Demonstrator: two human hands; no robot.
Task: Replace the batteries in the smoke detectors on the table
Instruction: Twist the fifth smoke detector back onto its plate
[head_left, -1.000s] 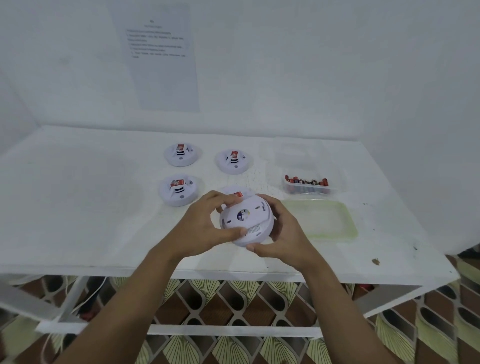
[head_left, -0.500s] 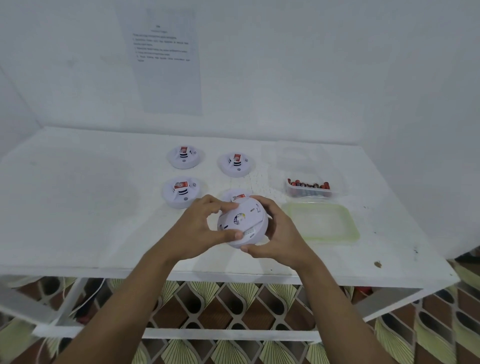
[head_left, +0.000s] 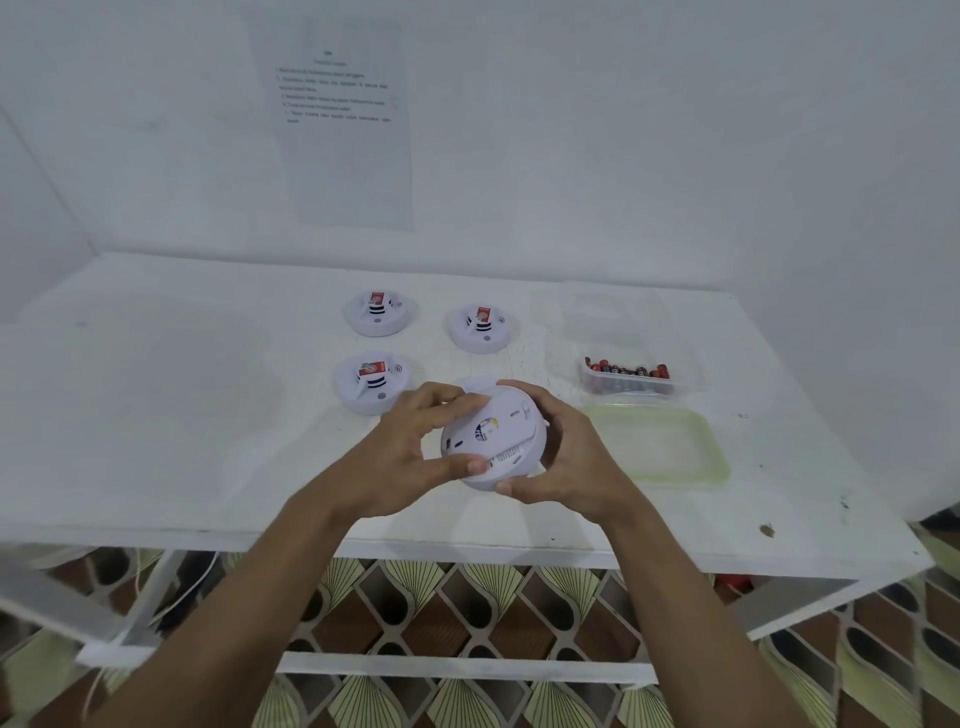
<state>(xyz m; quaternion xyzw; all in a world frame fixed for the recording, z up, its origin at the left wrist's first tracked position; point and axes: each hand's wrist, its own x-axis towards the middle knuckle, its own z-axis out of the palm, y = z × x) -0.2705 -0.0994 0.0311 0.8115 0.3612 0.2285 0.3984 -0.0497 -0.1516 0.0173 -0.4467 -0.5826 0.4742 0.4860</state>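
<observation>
Both my hands hold a round white smoke detector (head_left: 498, 436) just above the table's front middle, its back side with a small label turned up toward me. My left hand (head_left: 410, 447) grips its left rim, thumb across the near edge. My right hand (head_left: 566, 457) curls round its right rim from behind. Three more white smoke detectors lie on the table with red labels showing: one at the near left (head_left: 371, 382), one at the far left (head_left: 379, 313), one at the far right (head_left: 483, 328). A clear tub of red batteries (head_left: 628, 375) stands to the right.
A shallow pale green tray (head_left: 660, 447) lies right of my hands, near the tub. A second clear container (head_left: 608, 317) sits behind the tub. The white table (head_left: 156, 405) stands in a corner of white walls, with a printed sheet (head_left: 343, 119) taped above.
The detector has turned a little in my hands, and my left thumb has slid along its near rim. The other detectors have not moved.
</observation>
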